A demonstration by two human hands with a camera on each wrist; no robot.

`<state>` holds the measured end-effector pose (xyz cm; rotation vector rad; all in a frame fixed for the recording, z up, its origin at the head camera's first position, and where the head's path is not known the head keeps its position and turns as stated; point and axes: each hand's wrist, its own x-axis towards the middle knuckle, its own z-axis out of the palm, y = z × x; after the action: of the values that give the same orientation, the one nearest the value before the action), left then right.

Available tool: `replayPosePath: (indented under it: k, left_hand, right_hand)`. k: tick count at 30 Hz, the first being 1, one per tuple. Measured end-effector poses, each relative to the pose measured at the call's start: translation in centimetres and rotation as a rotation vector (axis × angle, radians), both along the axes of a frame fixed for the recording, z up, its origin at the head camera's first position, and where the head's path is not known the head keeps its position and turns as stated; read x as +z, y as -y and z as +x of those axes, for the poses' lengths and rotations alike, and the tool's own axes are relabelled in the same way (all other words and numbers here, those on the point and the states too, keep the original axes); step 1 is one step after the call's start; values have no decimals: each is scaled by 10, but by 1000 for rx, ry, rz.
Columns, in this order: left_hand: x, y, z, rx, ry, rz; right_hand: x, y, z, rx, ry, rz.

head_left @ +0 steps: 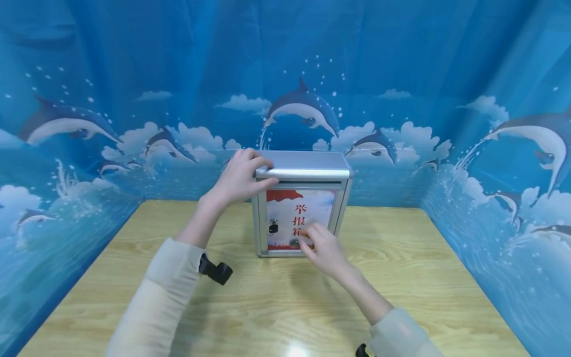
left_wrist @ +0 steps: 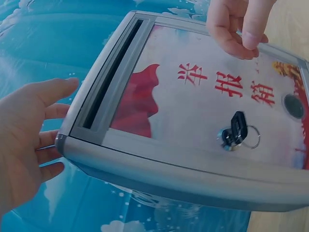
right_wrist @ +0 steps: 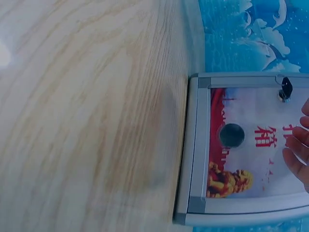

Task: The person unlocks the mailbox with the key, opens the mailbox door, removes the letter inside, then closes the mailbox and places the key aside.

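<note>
A silver metal report box (head_left: 305, 174) with a slot under its top edge stands upright on the table. Its white and red front panel (left_wrist: 193, 116) bears red Chinese characters. A black-headed key (left_wrist: 238, 127) sits in the panel's lock, with a small ring hanging from it. My left hand (head_left: 243, 176) rests at the box's upper left corner, fingers spread and relaxed. In front of the lower panel is my right hand (head_left: 327, 250), fingers loosely bent and holding nothing visible. Whether it touches the panel is hard to tell.
The box stands on a light wooden table (head_left: 250, 302), near its back edge. Blue curtains (head_left: 178, 59) printed with dolphins and clouds enclose the back and both sides. A dark round spot (right_wrist: 231, 135) shows low on the panel.
</note>
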<state>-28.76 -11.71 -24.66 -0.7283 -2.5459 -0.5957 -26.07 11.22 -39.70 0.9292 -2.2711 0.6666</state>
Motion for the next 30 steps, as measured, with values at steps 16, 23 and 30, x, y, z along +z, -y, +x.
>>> replayPosePath:
  k: [16, 23, 30]
  left_hand:
    - [7, -4, -8, -20, -34, -115]
    - [6, -5, -7, -42, -50, -118]
    - [3, -5, -5, -28, -74, -132]
  right_hand:
    - [13, 51, -6, -73, 505, -242]
    - [10, 71, -5, -11, 962, -705]
    - [4, 82, -2, 39, 1116, -894]
